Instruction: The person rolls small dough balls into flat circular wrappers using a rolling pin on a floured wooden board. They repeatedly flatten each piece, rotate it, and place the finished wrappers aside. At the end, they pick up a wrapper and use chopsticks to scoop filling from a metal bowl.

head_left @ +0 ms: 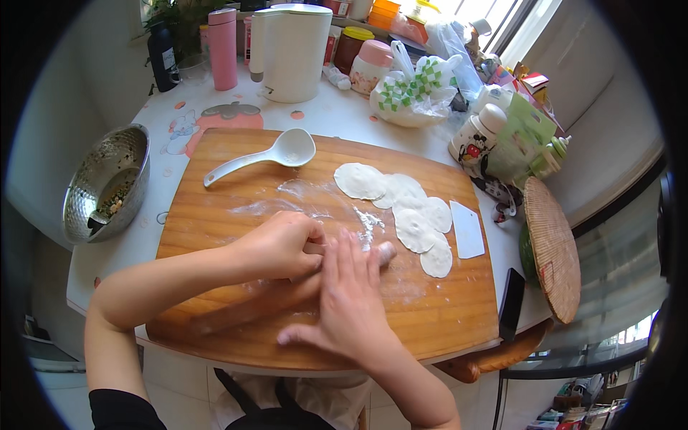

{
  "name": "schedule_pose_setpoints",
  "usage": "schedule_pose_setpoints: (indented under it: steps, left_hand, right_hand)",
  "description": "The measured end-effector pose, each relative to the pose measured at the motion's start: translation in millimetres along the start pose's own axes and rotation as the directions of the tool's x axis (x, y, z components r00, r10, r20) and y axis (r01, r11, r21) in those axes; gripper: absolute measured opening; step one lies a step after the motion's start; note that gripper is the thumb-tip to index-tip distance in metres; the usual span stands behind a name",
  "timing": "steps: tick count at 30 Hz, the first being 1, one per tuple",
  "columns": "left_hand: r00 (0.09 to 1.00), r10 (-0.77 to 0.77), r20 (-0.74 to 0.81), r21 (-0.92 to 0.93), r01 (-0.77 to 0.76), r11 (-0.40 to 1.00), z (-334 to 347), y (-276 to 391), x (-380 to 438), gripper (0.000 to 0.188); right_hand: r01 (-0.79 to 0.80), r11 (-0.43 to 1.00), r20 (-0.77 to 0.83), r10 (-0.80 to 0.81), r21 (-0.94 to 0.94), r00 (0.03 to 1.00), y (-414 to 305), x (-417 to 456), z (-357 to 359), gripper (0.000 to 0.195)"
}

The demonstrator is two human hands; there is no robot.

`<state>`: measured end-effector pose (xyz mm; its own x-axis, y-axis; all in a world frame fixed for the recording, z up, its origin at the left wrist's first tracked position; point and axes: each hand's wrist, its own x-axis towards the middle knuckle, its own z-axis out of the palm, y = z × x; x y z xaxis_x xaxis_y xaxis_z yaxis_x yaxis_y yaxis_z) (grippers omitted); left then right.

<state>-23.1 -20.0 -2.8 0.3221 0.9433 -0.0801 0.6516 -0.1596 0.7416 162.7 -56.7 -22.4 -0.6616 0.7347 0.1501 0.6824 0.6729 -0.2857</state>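
My right hand presses flat on a wooden rolling pin, its fingers stretched over the shaft and its thumb held out. The pin is motion-blurred and slants across a wooden board. My left hand is curled close against the pin, beside the right fingertips. What lies between its fingers is hidden, as is anything beneath the pin. To the right, several thin round dough wrappers overlap in a curved row. Loose flour lies in front of my hands.
A white ladle and a white dough scraper lie on the board. Left stands a metal bowl of filling. A phone and a woven round lid are at the right. Behind are a white jug, bottles and a plastic bag.
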Motion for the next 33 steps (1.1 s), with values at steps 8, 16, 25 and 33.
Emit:
schedule_pose_setpoints:
  steps: [8,16,25,33]
  left_hand:
    - [0.997,-0.066,0.036,-0.307,0.074,0.949,3.3,-7.4,-7.7,0.024]
    - [0.998,0.020,-0.053,-0.077,-0.024,0.997,4.2,-0.6,-1.5,0.023]
    - [0.999,0.005,-0.037,-0.136,-0.010,0.991,8.6,2.5,-0.3,0.022]
    - [0.991,-0.023,-0.130,-0.173,0.000,0.985,5.6,-10.9,-5.7,0.025]
  right_hand:
    - [0.010,0.998,0.047,-0.007,-0.064,0.999,-2.6,-46.0,-17.8,0.135]
    - [-0.007,0.999,0.025,0.008,-0.045,1.000,-0.9,-27.1,-8.9,0.142]
    - [0.006,1.000,-0.059,-0.007,-0.017,0.998,7.2,-0.3,2.3,0.132]
    - [0.003,0.997,0.021,-0.001,-0.075,1.000,4.2,-61.1,-9.5,0.146]
